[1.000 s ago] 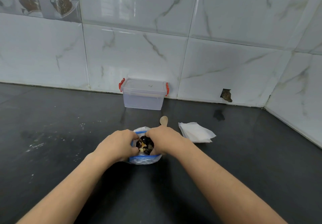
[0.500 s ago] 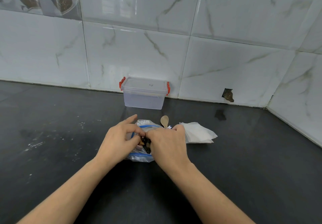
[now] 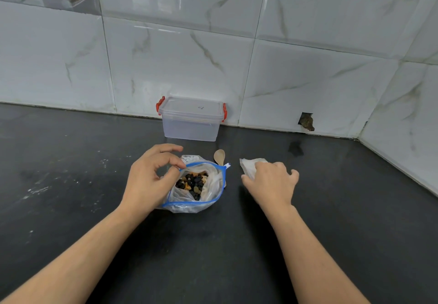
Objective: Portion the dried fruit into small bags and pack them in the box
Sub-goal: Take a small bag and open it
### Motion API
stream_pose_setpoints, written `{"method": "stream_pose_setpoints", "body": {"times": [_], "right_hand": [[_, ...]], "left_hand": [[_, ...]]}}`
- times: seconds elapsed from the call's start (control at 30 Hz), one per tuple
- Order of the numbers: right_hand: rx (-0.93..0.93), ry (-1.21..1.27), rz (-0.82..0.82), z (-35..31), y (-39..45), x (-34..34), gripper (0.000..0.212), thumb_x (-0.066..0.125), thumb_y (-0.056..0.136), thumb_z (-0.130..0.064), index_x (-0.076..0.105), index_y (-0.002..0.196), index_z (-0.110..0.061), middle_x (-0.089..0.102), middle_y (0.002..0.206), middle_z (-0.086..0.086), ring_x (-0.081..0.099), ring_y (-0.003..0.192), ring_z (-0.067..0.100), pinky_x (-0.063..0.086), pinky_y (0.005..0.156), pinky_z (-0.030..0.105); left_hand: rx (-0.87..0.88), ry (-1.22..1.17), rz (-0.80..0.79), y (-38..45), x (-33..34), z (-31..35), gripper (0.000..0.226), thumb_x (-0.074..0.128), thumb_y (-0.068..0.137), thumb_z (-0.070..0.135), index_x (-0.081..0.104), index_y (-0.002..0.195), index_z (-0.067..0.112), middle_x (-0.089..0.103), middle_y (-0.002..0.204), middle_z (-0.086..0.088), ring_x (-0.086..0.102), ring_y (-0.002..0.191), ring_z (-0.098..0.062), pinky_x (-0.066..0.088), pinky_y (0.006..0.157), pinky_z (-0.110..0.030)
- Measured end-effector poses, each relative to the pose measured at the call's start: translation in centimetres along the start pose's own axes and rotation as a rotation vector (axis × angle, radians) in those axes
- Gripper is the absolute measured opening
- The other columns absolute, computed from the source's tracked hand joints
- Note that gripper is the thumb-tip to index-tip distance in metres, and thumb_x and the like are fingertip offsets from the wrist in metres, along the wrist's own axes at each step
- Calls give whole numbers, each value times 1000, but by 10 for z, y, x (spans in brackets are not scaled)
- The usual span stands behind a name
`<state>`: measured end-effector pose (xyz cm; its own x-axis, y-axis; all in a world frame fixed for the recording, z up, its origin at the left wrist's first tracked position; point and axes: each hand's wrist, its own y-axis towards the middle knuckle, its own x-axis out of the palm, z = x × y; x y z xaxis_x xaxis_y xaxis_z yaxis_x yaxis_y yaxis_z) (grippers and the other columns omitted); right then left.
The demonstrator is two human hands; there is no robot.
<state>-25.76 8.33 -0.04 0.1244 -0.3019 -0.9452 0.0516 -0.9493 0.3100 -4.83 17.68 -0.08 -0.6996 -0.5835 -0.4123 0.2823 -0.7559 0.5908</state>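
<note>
I stand at a dark counter [image 3: 71, 209] that runs into a corner of pale marble-patterned wall tiles [image 3: 308, 78].

My right hand [image 3: 270, 181] lies on the stack of small bags [image 3: 247, 166], with the fingers spread and nearly straight over the white plastic. They press on it and I do not see a pinch yet, so this hand holds nothing. Only the far left corner of the stack shows beyond my knuckles. My left hand [image 3: 149, 180] is at the left rim of the big zip bag [image 3: 196, 185]. Thumb and forefinger are curved toward the blue zip edge and seem to pinch it, but I cannot be fully sure.

The dried fruit [image 3: 192, 184] sits dark and mixed inside this open bag, whose mouth faces up toward me. The wooden spoon [image 3: 219, 156] lies just behind the bag, between my two hands, its bowl pointing away toward the wall; the handle is hidden by the bag. My right hand is clearly the nearer one to the small bags, so I judge it should lift one bag. The box [image 3: 191, 120] waits behind everything, against the wall, with its lid on and the red clips at both ends.
</note>
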Motion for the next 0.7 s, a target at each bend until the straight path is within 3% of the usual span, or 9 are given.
{"method": "stream_pose_setpoints", "body": {"times": [0.1, 0.33, 0.47, 0.57, 0.63, 0.7], "right_hand": [[0, -29, 61, 1, 1, 1, 22, 48, 90, -30, 68, 93, -21, 66, 88, -1, 57, 99, 20, 26, 105, 48], [-50, -67, 87, 1, 0, 2, 15, 51, 90, -22, 66, 88, -20, 61, 77, -3, 58, 89, 19, 23, 108, 49], [-51, -12, 344, -2, 0, -5, 12, 66, 83, -17, 69, 73, -22, 61, 62, -4, 61, 72, 19, 32, 104, 51], [-66, 295, 513, -13, -2, -23, 7, 67, 86, -23, 74, 87, -25, 70, 75, -6, 64, 80, 16, 38, 96, 45], [-119, 579, 409, -22, -1, -37, 16, 57, 92, -25, 72, 97, -27, 71, 86, -9, 62, 89, 13, 41, 89, 36], [-193, 928, 174, -28, 4, -50, 17, 53, 94, -19, 70, 94, -24, 70, 87, -10, 61, 90, 9, 42, 81, 28]], "left_hand": [[19, 34, 38, 1, 0, 0, 28, 63, 80, -2, 69, 73, 24, 61, 104, 13, 52, 98, 13, 35, 84, -8], [22, 75, 61, 0, 0, 2, 22, 63, 82, 0, 71, 77, 20, 63, 99, 10, 53, 94, 8, 38, 82, -12], [-9, 68, 55, 7, -1, 8, 21, 61, 85, 5, 69, 80, 24, 63, 100, 12, 55, 93, 3, 40, 86, -17], [-52, 31, -1, 19, -2, 18, 20, 57, 88, 10, 69, 93, 24, 64, 105, 11, 56, 98, 0, 36, 82, -10], [-74, -4, -56, 29, -1, 22, 24, 55, 90, 17, 67, 107, 28, 65, 112, 12, 56, 104, -2, 40, 85, -14], [-96, -107, -102, 36, 0, 25, 27, 54, 93, 24, 63, 118, 30, 65, 115, 14, 58, 107, 0, 43, 89, -20]]}}
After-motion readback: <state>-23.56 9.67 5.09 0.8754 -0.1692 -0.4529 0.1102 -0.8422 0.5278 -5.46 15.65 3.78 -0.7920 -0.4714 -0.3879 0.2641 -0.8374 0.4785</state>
